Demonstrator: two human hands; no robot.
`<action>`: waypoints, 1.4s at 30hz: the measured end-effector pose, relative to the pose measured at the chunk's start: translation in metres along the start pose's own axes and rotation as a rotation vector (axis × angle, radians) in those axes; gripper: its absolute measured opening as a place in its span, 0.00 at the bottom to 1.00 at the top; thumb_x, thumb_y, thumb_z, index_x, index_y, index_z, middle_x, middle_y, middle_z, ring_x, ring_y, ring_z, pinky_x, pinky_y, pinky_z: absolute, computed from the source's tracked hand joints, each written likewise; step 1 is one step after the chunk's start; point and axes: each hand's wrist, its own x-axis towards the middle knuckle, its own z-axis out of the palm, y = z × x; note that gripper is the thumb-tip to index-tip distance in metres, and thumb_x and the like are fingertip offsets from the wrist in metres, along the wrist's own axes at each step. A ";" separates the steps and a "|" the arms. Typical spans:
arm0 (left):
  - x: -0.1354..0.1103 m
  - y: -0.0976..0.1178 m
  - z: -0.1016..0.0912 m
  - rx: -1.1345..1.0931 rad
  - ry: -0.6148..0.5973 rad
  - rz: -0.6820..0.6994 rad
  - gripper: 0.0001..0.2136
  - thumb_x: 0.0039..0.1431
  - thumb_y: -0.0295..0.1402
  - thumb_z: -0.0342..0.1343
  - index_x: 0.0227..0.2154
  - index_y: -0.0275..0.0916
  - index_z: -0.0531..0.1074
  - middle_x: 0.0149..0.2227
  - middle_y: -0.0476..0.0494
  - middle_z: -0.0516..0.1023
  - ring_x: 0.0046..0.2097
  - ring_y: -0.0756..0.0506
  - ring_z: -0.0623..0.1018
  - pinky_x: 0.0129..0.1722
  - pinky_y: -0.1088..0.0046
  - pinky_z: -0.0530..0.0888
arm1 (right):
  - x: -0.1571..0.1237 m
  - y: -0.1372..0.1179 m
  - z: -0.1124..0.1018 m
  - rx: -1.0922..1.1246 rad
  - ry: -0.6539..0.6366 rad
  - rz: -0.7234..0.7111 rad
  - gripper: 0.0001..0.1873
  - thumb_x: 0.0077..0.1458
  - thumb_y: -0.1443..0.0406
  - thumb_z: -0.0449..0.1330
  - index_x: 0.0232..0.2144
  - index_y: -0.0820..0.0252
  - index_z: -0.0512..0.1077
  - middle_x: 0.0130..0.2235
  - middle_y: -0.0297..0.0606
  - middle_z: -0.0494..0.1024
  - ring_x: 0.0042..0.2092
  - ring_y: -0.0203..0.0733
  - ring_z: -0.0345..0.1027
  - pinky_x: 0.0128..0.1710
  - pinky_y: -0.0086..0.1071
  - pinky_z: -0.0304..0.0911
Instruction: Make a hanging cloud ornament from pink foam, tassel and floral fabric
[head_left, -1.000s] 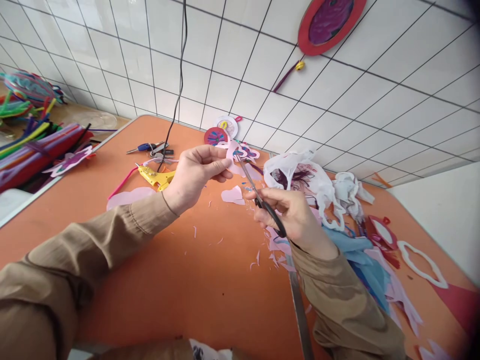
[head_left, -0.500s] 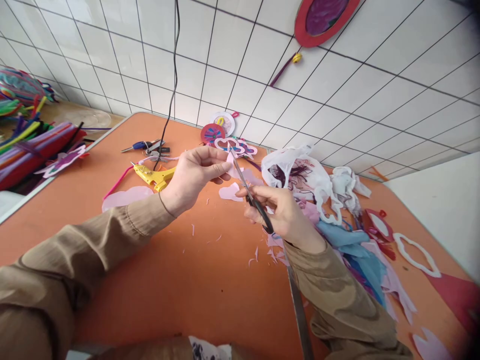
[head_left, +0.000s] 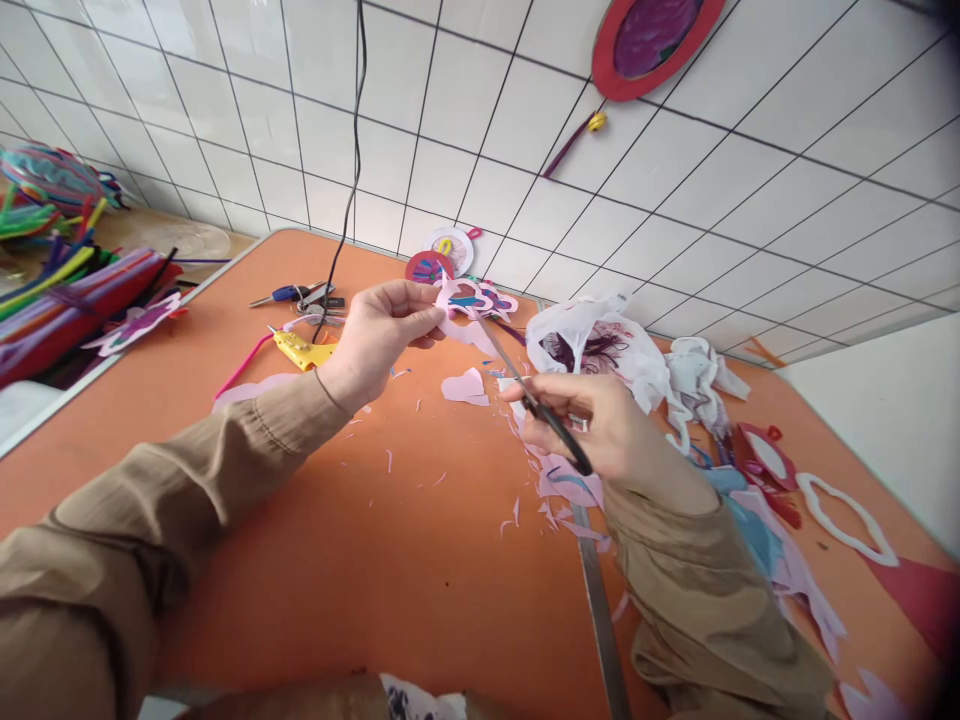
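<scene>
My left hand (head_left: 379, 335) pinches a small pink piece of paper (head_left: 466, 330) between thumb and fingers, above the orange table (head_left: 360, 580). My right hand (head_left: 592, 425) is wrapped round the black handles of a pair of scissors (head_left: 553, 430). The blades point up and left, with their tips close to the lower right of the held paper; I cannot tell whether they touch it. Beneath the hands lies another pink paper piece (head_left: 465, 387). Thin pink scraps (head_left: 555, 515) are scattered below my right hand.
A yellow glue gun (head_left: 296, 350) and keys (head_left: 307, 297) lie at the left. Finished-looking paper ornaments (head_left: 448, 250) rest against the tiled wall. A white plastic bag (head_left: 649, 360), coloured fabric and a white wavy frame (head_left: 847, 520) are on the right. A metal ruler-like strip (head_left: 600, 610) lies near me.
My right hand and the scissors have moved right and slightly down, away from my left hand. The paper in my left hand has turned and shows more of its surface.
</scene>
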 end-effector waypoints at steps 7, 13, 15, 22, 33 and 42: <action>-0.006 0.009 0.000 0.236 -0.205 0.134 0.03 0.49 0.26 0.63 0.29 0.34 0.78 0.30 0.45 0.81 0.32 0.50 0.79 0.32 0.76 0.75 | 0.000 0.004 -0.003 0.076 0.474 -0.289 0.19 0.52 0.63 0.70 0.47 0.46 0.78 0.37 0.36 0.82 0.34 0.45 0.76 0.36 0.43 0.72; -0.014 0.012 0.002 0.532 -0.420 0.295 0.04 0.54 0.26 0.61 0.29 0.36 0.80 0.29 0.45 0.82 0.32 0.49 0.79 0.35 0.72 0.76 | 0.011 0.018 0.002 0.029 0.475 -0.432 0.35 0.50 0.58 0.73 0.60 0.40 0.70 0.49 0.39 0.82 0.51 0.57 0.77 0.51 0.54 0.74; -0.015 0.012 0.003 0.548 -0.475 0.271 0.04 0.55 0.26 0.61 0.31 0.36 0.81 0.30 0.45 0.82 0.31 0.49 0.79 0.34 0.73 0.76 | 0.012 0.018 0.004 0.033 0.418 -0.412 0.37 0.48 0.58 0.75 0.60 0.40 0.70 0.50 0.39 0.82 0.54 0.59 0.76 0.53 0.54 0.73; -0.015 0.008 0.003 0.496 -0.510 0.207 0.06 0.52 0.25 0.63 0.34 0.36 0.81 0.31 0.45 0.82 0.33 0.49 0.79 0.34 0.73 0.76 | 0.012 0.010 0.016 0.130 0.284 -0.280 0.32 0.44 0.60 0.76 0.53 0.51 0.77 0.42 0.40 0.84 0.42 0.51 0.80 0.43 0.47 0.77; -0.010 0.013 0.001 0.426 -0.470 0.118 0.06 0.51 0.26 0.64 0.34 0.36 0.79 0.26 0.49 0.78 0.27 0.50 0.78 0.29 0.75 0.76 | 0.009 0.006 0.002 0.337 0.149 -0.097 0.30 0.45 0.65 0.74 0.52 0.47 0.76 0.30 0.30 0.80 0.30 0.39 0.75 0.32 0.35 0.73; -0.007 0.013 -0.001 0.381 -0.417 0.042 0.07 0.53 0.22 0.63 0.35 0.34 0.79 0.26 0.49 0.76 0.25 0.50 0.78 0.24 0.75 0.75 | 0.010 0.011 0.001 0.368 0.169 -0.074 0.33 0.45 0.64 0.74 0.55 0.47 0.75 0.29 0.30 0.80 0.30 0.42 0.77 0.30 0.38 0.75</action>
